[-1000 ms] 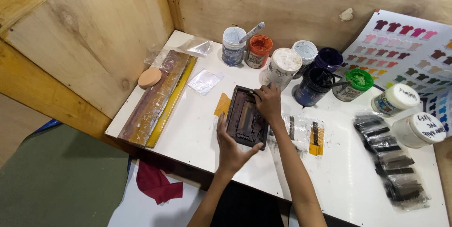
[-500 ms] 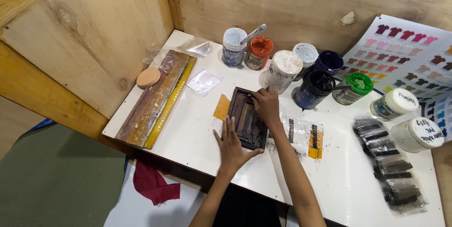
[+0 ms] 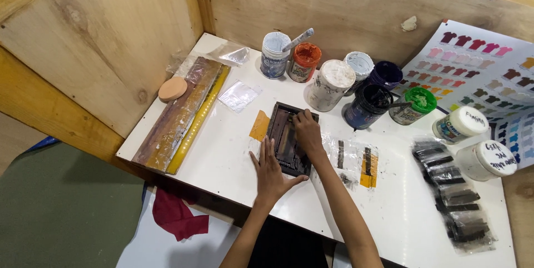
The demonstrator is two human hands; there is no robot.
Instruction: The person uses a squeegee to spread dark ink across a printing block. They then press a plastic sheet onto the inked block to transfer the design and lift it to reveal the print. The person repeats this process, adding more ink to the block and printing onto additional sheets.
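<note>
Dark frame (image 3: 289, 139) lies flat on the white desk (image 3: 222, 157), in front of the paint jars (image 3: 334, 82). Since 1 s ago our left hand (image 3: 271, 170) has let go of its near edge and now rests open, palm down, beside it. Right hand (image 3: 307, 130) presses on top, fingers curled; we cannot tell what it grips.

Colour chart (image 3: 478, 73) cut off at right edge.
</note>
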